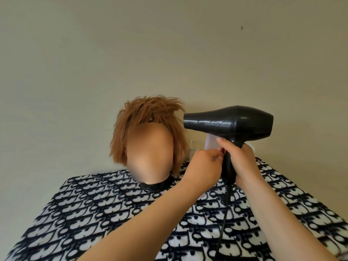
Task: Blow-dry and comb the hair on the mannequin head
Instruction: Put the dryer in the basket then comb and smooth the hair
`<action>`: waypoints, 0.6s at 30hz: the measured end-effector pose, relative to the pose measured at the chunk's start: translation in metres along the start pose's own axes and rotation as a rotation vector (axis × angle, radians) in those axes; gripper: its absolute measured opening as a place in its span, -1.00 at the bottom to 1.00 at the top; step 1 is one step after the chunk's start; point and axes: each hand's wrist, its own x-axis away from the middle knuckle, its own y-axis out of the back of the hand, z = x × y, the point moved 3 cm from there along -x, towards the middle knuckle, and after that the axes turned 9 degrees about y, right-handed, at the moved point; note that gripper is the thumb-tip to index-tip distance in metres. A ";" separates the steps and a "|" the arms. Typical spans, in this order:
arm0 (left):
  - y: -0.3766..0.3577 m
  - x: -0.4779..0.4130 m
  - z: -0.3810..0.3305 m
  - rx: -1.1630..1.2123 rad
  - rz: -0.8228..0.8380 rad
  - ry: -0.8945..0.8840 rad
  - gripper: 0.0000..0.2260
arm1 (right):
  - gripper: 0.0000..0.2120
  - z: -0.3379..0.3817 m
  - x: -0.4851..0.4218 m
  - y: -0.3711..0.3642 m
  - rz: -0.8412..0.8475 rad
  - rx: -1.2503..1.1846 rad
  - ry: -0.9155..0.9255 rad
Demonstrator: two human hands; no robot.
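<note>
On the patterned cloth over the worktop we see the mannequin head standing upright at the left, its ginger hair ruffled. Just right of it, the left hand brings curled fingertips to the front of the handle; we cannot tell whether it pinches or only presses. The black hair dryer points its nozzle at the hair. The right hand grips the handle, and the cord hangs below.
</note>
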 end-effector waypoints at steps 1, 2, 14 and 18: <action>-0.002 0.000 -0.001 -0.008 -0.002 0.005 -0.75 | -0.88 0.000 0.001 -0.001 -0.023 0.005 0.014; -0.003 -0.001 -0.002 -0.012 -0.002 0.020 -0.75 | -0.89 0.000 0.003 -0.002 -0.048 0.005 0.034; -0.007 0.003 -0.001 0.150 -0.047 0.098 -0.78 | -0.90 0.001 -0.003 0.002 -0.173 -0.097 0.063; -0.013 0.001 0.000 -0.011 -0.071 -0.028 -0.72 | -0.90 0.004 -0.006 0.006 -0.139 -0.063 0.071</action>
